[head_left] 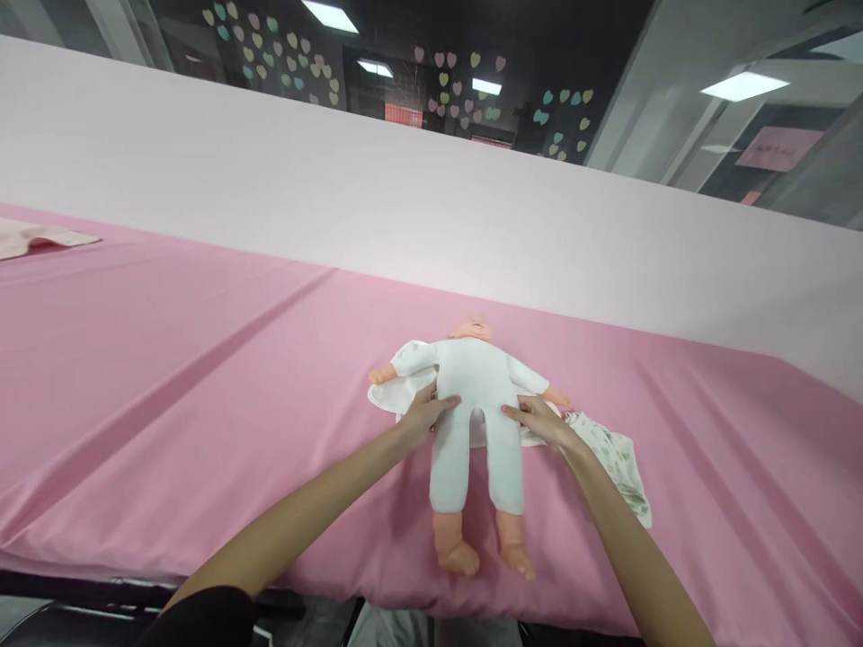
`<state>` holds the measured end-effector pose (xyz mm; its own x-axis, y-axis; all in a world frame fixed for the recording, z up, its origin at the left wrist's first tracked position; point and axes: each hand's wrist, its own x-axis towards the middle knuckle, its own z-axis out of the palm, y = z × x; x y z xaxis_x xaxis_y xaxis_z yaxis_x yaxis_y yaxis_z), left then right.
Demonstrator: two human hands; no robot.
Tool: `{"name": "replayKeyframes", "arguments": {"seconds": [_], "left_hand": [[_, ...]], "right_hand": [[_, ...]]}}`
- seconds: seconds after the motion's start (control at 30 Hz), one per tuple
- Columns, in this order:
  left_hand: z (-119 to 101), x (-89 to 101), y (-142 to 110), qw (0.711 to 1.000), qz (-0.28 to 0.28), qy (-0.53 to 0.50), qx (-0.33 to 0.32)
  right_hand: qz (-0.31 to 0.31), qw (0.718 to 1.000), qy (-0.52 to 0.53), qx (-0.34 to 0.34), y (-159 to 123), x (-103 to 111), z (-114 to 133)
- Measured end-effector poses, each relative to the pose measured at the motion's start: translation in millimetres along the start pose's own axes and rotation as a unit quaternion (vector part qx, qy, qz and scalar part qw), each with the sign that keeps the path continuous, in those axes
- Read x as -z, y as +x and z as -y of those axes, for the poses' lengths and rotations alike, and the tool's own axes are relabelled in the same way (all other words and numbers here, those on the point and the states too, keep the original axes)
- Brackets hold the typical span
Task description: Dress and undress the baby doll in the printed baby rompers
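Note:
A baby doll (475,377) with a white cloth body lies face up, its head toward the wall and its bare feet toward me. My left hand (429,412) grips the doll at its hip, thumb on top and fingers tucked beneath. On the opposite hip, my right hand (538,417) holds it the same way. Under the doll's back a white cloth garment (397,393) is spread, partly hidden by the body. Beside my right wrist lies a crumpled white cloth with a green print (617,458).
A pink sheet (202,386) covers the table, with folds running across it. At the far left edge lies a pale pink cloth (40,237). Behind stands a low white wall (378,198) topped by glass with heart stickers.

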<state>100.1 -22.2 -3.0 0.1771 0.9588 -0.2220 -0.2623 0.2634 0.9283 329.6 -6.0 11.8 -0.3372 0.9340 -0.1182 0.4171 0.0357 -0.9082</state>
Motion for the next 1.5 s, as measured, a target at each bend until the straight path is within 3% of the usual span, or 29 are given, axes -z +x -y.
{"name": "replayKeyframes", "arguments": {"seconds": [0.17,0.23,0.3,0.37,0.43,0.5,0.6,0.67,0.73,0.83,0.9,0.97,1.07,1.17,1.23,1.33,1.5], "left_hand": [[12.7,-1.4,12.8,1.000,0.000,-0.003,-0.015],[11.6,0.1,14.9,1.000,-0.001,0.025,-0.011],[6.9,5.1,15.4,0.998,0.018,0.064,0.006],[-0.2,13.1,15.2,0.993,0.060,0.096,0.017],[-7.8,21.6,14.8,0.986,0.112,0.119,0.019],[-14.2,27.7,13.8,0.978,0.152,0.144,0.016],[-21.3,32.0,10.7,0.965,0.154,0.210,0.028],[-26.0,35.2,8.9,0.947,0.138,0.288,0.034],[-31.7,42.0,10.1,0.915,0.125,0.383,0.009],[-39.6,56.5,22.6,0.860,0.091,0.501,-0.038],[-40.7,63.3,39.8,0.833,0.037,0.550,-0.032],[-36.5,63.7,62.4,0.816,-0.033,0.577,-0.026],[-24.5,53.9,98.0,0.789,-0.158,0.592,-0.045],[-17.4,45.5,125.7,0.736,-0.246,0.629,-0.036],[-19.9,47.4,136.7,0.721,-0.238,0.651,-0.002],[-32.7,59.9,141.6,0.739,-0.186,0.647,0.034],[-63.8,78.2,130.6,0.791,-0.094,0.597,0.091]], "right_hand": [[0.016,0.998,-0.063,0.008,8.3,4.7,-16.8],[0.032,0.990,-0.139,-0.001,6.1,9.7,-14.1],[0.033,0.957,-0.288,-0.022,3.8,13.3,-2.4],[0.014,0.893,-0.449,-0.033,7.2,10.4,18.8],[-0.020,0.839,-0.544,-0.004,22.6,-3.1,45.5],[-0.052,0.821,-0.562,0.089,51.9,-27.5,69.9],[-0.003,0.789,-0.558,0.256,110.6,-73.9,86.3],[0.038,0.761,-0.573,0.302,146.4,-100.1,81.8],[0.058,0.766,-0.562,0.307,171.6,-114.6,70.9],[0.032,0.800,-0.511,0.314,186.9,-111.7,56.4],[-0.078,0.856,-0.390,0.329,185.5,-98.6,51.6],[-0.233,0.899,-0.198,0.315,179.6,-83.7,49.9],[-0.380,0.888,0.004,0.257,170.1,-68.8,49.7],[-0.433,0.872,0.058,0.222,165.5,-65.5,50.3],[-0.449,0.865,0.052,0.219,165.1,-66.5,50.2],[-0.448,0.864,0.016,0.230,166.6,-68.4,48.6],[-0.341,0.914,-0.017,0.218,166.5,-73.4,39.6]]}}
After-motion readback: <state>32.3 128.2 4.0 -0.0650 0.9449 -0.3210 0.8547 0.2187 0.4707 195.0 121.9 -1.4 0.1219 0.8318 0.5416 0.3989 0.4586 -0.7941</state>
